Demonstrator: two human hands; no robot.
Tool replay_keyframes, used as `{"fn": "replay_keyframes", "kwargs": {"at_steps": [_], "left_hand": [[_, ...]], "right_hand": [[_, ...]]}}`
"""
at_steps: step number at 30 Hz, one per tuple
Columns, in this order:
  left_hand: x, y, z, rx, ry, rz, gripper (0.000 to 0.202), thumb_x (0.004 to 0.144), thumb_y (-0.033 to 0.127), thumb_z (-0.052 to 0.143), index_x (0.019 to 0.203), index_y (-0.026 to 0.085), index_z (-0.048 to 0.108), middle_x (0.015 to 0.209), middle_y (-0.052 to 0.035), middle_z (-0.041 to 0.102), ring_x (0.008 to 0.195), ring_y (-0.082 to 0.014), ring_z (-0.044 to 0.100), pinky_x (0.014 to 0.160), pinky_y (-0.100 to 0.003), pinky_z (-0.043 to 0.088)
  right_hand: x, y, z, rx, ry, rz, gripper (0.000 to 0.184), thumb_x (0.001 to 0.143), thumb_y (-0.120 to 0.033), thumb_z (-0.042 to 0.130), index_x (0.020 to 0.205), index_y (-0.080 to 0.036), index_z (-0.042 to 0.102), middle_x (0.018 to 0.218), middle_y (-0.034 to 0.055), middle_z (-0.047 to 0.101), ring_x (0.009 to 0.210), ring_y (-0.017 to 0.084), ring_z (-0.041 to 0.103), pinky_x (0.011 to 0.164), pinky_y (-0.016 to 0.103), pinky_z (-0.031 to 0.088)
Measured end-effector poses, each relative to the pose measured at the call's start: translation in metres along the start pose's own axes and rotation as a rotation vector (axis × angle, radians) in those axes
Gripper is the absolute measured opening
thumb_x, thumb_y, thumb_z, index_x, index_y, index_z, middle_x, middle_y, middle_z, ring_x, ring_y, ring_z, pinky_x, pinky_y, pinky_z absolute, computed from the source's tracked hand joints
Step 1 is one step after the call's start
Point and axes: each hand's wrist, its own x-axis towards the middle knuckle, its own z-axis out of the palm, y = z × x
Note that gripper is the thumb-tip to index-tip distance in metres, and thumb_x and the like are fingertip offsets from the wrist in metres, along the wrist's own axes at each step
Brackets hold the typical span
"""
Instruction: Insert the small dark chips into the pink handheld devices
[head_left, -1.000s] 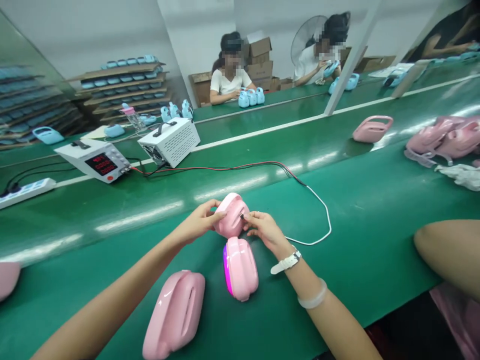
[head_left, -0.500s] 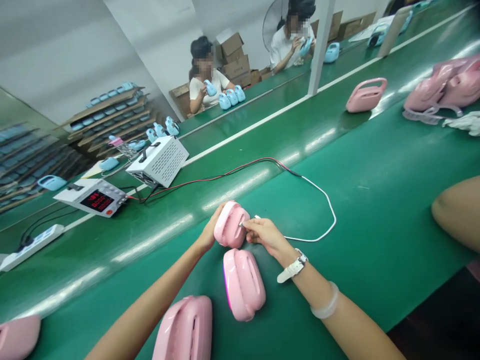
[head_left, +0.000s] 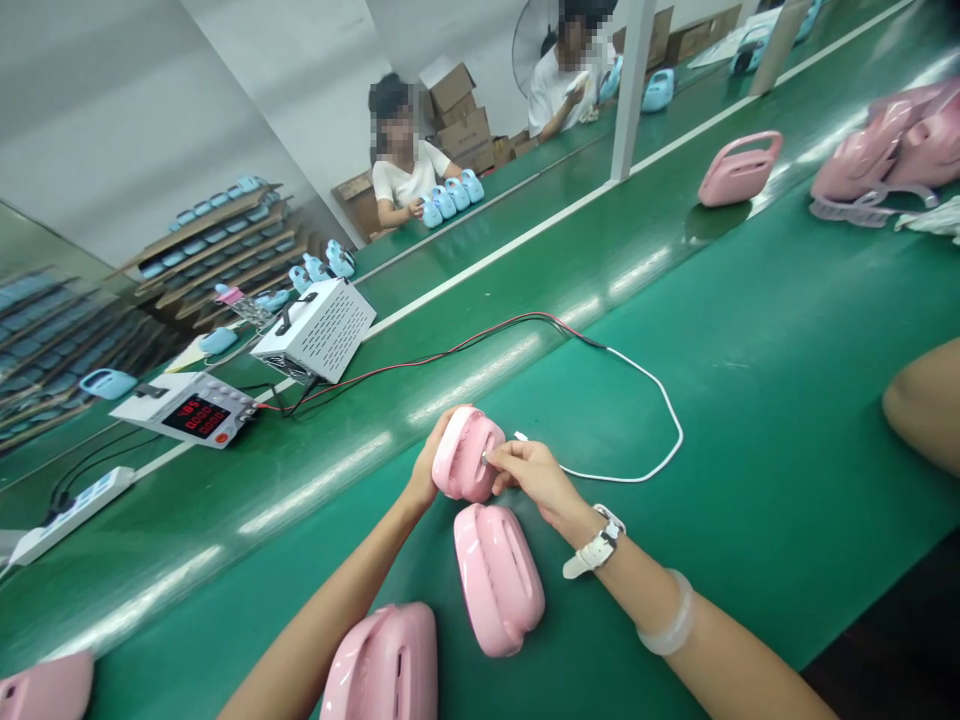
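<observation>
My left hand (head_left: pixel 424 468) is wrapped round the far side of a pink speaker-like case with a handle (head_left: pixel 471 456), holding it on the green bench. At the slot in that case, my right hand (head_left: pixel 538 482) pinches a small silver piece (head_left: pixel 486 457), which looks like a USB stick; its far end is hidden at the slot. Just in front lies a second pink case (head_left: pixel 499 580), apart from both hands. A third pink case (head_left: pixel 394 660) is beside my left forearm. Behind my right hand runs a white cable (head_left: pixel 670 412), its plug end on the bench.
A power supply with red digits (head_left: pixel 196 412) and a white vented box (head_left: pixel 319 330) stand at left, near a power strip (head_left: pixel 82 510). More pink cases (head_left: pixel 739 172) are at right. Across the bench sit two co-workers (head_left: pixel 405 165) with blue cases (head_left: pixel 450 200).
The view has shifted slightly. My hands keep the same hold at the slot. Purple light on the second case's edge has gone. One co-worker has lowered a blue case to the row.
</observation>
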Motion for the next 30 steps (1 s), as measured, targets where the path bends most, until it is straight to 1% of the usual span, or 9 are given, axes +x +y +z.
{"fn": "replay_keyframes", "kwargs": {"at_steps": [4,8,10,14,18,20,22,24,30], "left_hand": [[0.000,0.000,0.001,-0.001,0.001,-0.010,0.035,0.075,0.021,0.059,0.111,0.018,0.059,0.114,-0.0050,0.065,0.108,-0.0209,0.057,0.099,-0.029,0.042],[0.003,-0.002,0.000,0.004,-0.001,-0.022,0.035,0.076,0.023,0.058,0.110,0.018,0.059,0.113,-0.0050,0.065,0.108,-0.0211,0.057,0.101,-0.031,0.041],[0.003,-0.003,0.000,0.002,-0.004,-0.019,0.035,0.075,0.022,0.059,0.110,0.017,0.059,0.115,-0.0052,0.064,0.110,-0.0210,0.056,0.102,-0.030,0.040],[0.003,-0.003,-0.001,-0.010,-0.014,-0.007,0.037,0.075,0.023,0.059,0.112,0.017,0.059,0.117,-0.0054,0.063,0.112,-0.0215,0.055,0.103,-0.030,0.039],[0.002,-0.001,0.000,-0.033,-0.011,-0.012,0.037,0.073,0.026,0.063,0.109,0.018,0.060,0.112,-0.0050,0.065,0.108,-0.0223,0.055,0.101,-0.031,0.041],[0.001,0.001,0.001,-0.047,-0.006,-0.014,0.038,0.073,0.027,0.063,0.110,0.018,0.060,0.112,-0.0044,0.064,0.107,-0.0216,0.055,0.099,-0.030,0.041],[0.000,0.002,0.002,-0.060,0.003,-0.020,0.038,0.074,0.028,0.061,0.110,0.018,0.060,0.111,-0.0044,0.064,0.105,-0.0207,0.056,0.098,-0.029,0.042],[-0.001,0.003,0.003,-0.070,0.013,-0.029,0.037,0.074,0.030,0.060,0.109,0.017,0.060,0.109,-0.0047,0.065,0.101,-0.0206,0.057,0.096,-0.029,0.042],[-0.002,0.007,0.004,-0.092,0.021,-0.053,0.038,0.074,0.033,0.062,0.108,0.017,0.061,0.104,-0.0043,0.066,0.098,-0.0216,0.058,0.094,-0.029,0.042]], "right_hand": [[0.000,-0.003,-0.002,-0.014,-0.018,-0.024,0.044,0.047,-0.047,0.079,0.060,-0.012,0.054,0.050,-0.0035,0.054,0.041,0.007,0.052,0.047,0.017,0.036],[0.000,-0.011,-0.006,-0.054,-0.071,-0.012,0.045,0.043,-0.045,0.082,0.058,-0.011,0.056,0.048,-0.0021,0.055,0.037,0.008,0.050,0.044,0.018,0.034],[0.001,-0.013,-0.007,-0.057,-0.070,-0.034,0.047,0.042,-0.047,0.082,0.056,-0.011,0.056,0.047,-0.0021,0.054,0.037,0.008,0.049,0.044,0.018,0.034],[0.004,-0.007,-0.003,-0.036,0.000,-0.119,0.047,0.042,-0.047,0.083,0.057,-0.011,0.058,0.048,-0.0016,0.056,0.039,0.006,0.048,0.045,0.017,0.036],[0.006,0.006,0.003,0.012,0.081,-0.185,0.046,0.045,-0.045,0.083,0.062,-0.011,0.058,0.052,-0.0014,0.057,0.042,0.007,0.052,0.046,0.017,0.038],[0.005,0.011,0.004,0.056,0.074,-0.179,0.049,0.047,-0.048,0.081,0.066,-0.012,0.055,0.053,-0.0015,0.057,0.043,0.009,0.054,0.047,0.018,0.041],[0.005,0.013,0.002,0.102,0.042,-0.149,0.054,0.045,-0.050,0.081,0.072,-0.013,0.052,0.054,-0.0013,0.059,0.045,0.010,0.056,0.049,0.019,0.044],[0.005,0.013,0.000,0.134,0.015,-0.123,0.058,0.042,-0.048,0.083,0.077,-0.014,0.051,0.056,-0.0016,0.060,0.046,0.010,0.057,0.049,0.019,0.046],[0.007,0.013,-0.002,0.174,-0.008,-0.120,0.058,0.040,-0.041,0.085,0.077,-0.014,0.050,0.055,-0.0030,0.059,0.045,0.008,0.056,0.047,0.017,0.045]]}}
